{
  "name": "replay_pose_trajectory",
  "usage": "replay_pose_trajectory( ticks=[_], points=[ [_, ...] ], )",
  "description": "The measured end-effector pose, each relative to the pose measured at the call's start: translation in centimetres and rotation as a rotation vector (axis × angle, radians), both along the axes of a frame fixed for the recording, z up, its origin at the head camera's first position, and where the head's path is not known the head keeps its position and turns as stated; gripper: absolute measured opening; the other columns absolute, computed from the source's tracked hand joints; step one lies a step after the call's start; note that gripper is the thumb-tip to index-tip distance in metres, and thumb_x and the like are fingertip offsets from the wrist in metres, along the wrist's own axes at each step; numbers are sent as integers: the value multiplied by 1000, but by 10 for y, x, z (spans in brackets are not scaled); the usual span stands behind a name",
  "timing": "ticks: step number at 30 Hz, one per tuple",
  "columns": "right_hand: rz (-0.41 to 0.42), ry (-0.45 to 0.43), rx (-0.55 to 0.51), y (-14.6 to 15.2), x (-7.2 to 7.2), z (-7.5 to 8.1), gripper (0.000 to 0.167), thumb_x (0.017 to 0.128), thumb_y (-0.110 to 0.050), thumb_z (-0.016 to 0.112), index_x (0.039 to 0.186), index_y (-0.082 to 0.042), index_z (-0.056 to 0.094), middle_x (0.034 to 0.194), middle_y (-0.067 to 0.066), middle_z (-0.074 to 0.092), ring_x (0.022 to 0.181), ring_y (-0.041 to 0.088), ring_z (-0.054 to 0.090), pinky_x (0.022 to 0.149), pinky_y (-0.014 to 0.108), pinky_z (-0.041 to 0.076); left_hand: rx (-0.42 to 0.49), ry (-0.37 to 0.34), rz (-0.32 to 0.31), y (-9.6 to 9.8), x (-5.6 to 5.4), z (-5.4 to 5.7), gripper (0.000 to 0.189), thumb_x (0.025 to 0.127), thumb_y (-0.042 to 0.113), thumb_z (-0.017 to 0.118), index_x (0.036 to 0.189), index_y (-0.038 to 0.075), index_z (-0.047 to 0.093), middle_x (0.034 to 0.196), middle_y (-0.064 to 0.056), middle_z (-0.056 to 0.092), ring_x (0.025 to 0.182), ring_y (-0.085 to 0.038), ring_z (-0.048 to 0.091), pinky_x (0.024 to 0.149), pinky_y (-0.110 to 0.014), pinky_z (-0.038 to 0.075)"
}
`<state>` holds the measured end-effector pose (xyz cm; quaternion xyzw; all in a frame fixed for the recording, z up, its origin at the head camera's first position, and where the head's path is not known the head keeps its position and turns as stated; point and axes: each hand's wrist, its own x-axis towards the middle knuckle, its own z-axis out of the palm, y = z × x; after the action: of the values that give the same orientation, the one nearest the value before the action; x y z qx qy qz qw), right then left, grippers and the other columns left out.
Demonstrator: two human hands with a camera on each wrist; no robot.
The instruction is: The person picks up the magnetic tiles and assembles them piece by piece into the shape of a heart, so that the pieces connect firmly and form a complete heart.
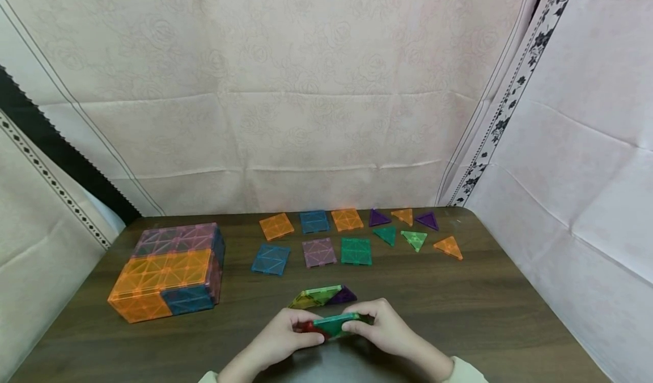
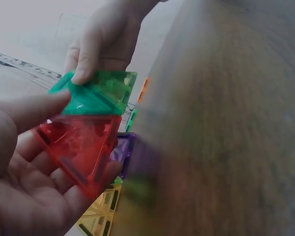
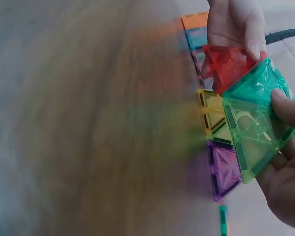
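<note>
In front of me, both hands hold a joined piece of translucent triangular magnetic tiles above the table. My left hand (image 1: pixel 280 337) grips the red triangular tile (image 2: pixel 83 147), its fingers spread beneath. My right hand (image 1: pixel 382 326) pinches the teal triangular tile (image 3: pixel 260 81) and the light green tile (image 3: pixel 250 132), thumb on top. The red tile's edge meets the teal one. Just beyond the hands, a yellow and light green tile piece (image 1: pixel 315 297) leans up from the table beside a purple tile (image 1: pixel 343 296); the hands partly hide this group.
A large box-like block of orange, blue and purple tiles (image 1: pixel 168 269) stands at the left. Loose square tiles (image 1: pixel 319 252) lie flat at the back middle, several triangles (image 1: pixel 414 239) to their right. Patterned cloth (image 1: pixel 326 94) hangs behind the wooden table (image 1: pixel 459 315).
</note>
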<state>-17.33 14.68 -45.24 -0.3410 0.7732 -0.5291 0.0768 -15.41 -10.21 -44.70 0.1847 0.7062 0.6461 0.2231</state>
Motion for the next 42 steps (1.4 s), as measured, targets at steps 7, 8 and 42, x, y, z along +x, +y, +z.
replay_pose_trajectory(
  ticks=[7, 8, 42],
  points=[
    [-19, -106, 25, -5, -3, -3, 16, 89, -21, 69, 98, -9, 75, 91, 5, 73, 85, 6, 64, 75, 25, 51, -47, 16, 58, 1, -2, -5, 22, 87, 9, 70, 105, -3, 73, 92, -15, 71, 79, -12, 61, 68, -23, 50],
    [-22, -121, 30, -6, -3, -4, 15, 89, -21, 69, 97, -9, 75, 91, 5, 73, 85, 6, 64, 74, 24, 51, -47, 11, 61, 1, -2, -6, 22, 87, 9, 70, 106, -3, 73, 92, -15, 72, 80, -12, 61, 68, -23, 51],
    [-303, 45, 155, 32, -106, 20, 42, 85, -28, 74, 121, -9, 64, 121, 13, 65, 114, 33, 57, 96, 49, 45, -121, 19, 76, 2, -1, -10, 21, 85, 4, 70, 105, -3, 73, 90, -18, 73, 62, -7, 52, 53, -18, 42]
  ],
)
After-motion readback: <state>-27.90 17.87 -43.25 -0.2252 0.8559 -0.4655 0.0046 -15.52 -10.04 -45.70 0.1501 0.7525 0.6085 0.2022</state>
